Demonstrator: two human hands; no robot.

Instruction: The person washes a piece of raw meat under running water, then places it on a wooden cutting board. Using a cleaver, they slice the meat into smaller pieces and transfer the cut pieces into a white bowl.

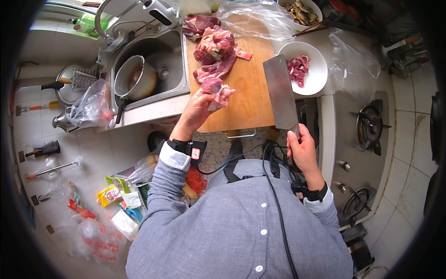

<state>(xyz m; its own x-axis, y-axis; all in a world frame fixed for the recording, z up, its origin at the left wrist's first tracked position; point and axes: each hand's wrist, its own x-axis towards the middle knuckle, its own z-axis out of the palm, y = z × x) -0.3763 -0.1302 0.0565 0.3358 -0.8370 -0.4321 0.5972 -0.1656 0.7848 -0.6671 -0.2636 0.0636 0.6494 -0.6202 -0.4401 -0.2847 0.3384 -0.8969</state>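
Between the fingers of my left hand (195, 110) is a small piece of raw meat (220, 93) with pale fat, held up over the near left part of a wooden cutting board (249, 94). My right hand (304, 150) grips a cleaver (281, 92) by its handle, which my fingers mostly hide. The wide blade points away from me, over the board's right edge. Larger chunks of raw red meat (214, 48) lie along the board's left side. A white bowl (318, 82) beyond the blade contains cut meat pieces (298, 69).
Left of the board, a steel sink (174, 42) holds a used pot (134, 78). A clear plastic bag (258, 19) covers the board's far end, near a bowl of dried brown food (302, 13). To the right is a gas stove (348, 139). A black cable (275, 205) hangs down my front.
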